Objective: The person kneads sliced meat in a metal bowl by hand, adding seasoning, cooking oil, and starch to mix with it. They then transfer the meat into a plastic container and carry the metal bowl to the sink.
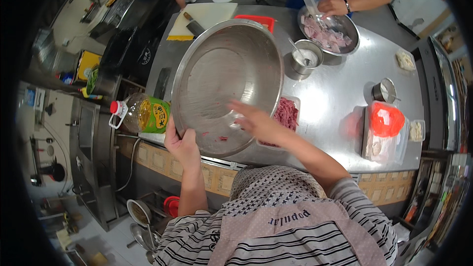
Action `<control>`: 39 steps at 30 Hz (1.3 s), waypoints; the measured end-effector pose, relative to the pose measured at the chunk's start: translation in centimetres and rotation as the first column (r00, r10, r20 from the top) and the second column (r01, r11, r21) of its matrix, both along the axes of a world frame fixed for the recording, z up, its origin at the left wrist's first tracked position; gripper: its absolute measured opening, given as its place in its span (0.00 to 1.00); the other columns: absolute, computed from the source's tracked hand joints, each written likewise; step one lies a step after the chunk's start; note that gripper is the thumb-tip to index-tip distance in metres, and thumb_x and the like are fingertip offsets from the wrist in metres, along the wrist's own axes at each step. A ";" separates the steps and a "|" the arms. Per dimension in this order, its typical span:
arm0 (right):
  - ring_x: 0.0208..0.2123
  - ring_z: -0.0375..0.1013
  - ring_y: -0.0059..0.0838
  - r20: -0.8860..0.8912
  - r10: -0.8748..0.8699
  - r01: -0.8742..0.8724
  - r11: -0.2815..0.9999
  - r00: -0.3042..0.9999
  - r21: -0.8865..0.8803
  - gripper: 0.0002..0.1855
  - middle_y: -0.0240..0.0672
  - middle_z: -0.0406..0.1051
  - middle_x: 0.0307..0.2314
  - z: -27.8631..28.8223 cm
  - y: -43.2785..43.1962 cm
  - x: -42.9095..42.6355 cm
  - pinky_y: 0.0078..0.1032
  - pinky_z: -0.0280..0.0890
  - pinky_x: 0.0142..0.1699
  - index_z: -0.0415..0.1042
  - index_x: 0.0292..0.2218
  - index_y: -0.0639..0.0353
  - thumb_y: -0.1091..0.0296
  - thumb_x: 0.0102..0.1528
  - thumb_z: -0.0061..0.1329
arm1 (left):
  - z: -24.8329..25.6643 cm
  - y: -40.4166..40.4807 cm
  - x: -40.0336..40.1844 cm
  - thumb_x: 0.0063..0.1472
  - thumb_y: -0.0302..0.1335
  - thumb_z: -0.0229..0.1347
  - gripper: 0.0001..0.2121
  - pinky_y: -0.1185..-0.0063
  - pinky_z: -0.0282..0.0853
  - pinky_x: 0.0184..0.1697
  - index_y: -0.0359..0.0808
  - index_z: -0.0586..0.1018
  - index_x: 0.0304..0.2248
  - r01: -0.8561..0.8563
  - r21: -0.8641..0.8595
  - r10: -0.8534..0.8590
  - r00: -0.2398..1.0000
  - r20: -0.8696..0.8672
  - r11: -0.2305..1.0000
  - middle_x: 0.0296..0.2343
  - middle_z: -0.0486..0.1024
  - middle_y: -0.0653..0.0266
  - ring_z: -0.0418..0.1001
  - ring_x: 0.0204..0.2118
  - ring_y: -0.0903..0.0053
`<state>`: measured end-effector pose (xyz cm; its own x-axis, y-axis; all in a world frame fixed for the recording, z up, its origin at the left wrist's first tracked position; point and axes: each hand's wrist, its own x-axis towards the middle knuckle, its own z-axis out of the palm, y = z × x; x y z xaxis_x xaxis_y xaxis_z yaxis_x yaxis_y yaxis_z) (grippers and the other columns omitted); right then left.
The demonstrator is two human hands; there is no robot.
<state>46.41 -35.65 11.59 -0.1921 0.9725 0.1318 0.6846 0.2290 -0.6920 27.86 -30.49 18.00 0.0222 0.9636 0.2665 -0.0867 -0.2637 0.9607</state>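
My left hand [183, 143] grips the near-left rim of a large stainless steel bowl [218, 70], which is tilted so that its inside faces me. Over the bowl's lower right part is my right hand [255, 120], blurred, fingers stretched out and nothing visible in them. Whether its fingertips touch the steel I cannot tell. Small red meat scraps [223, 138] cling to the bowl's inner wall. Partly hidden behind the bowl and my right forearm, a clear plastic tub holds shredded red meat [287, 112].
An oil bottle [147, 113] stands left of the bowl. Beyond it, a cleaver [194, 26] lies on a cutting board [221, 9]. Across the steel table [325, 107], a co-worker's hands [332, 6] hold a plastic container over a bowl of pale meat [323, 35]. A pot of white powder [306, 57] stands nearby.
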 end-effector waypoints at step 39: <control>0.57 0.43 0.31 0.830 -0.268 -0.570 0.622 0.490 0.537 0.31 0.36 0.46 0.54 6.2 4.2 11.5 0.27 0.40 0.59 0.51 0.52 0.60 0.58 0.49 0.40 | 4.5 -1.8 3.2 0.39 0.10 0.40 0.25 0.90 0.60 0.38 0.25 0.67 0.42 0.309 -0.055 -0.313 0.925 -0.216 0.949 0.35 0.70 0.63 0.68 0.34 0.85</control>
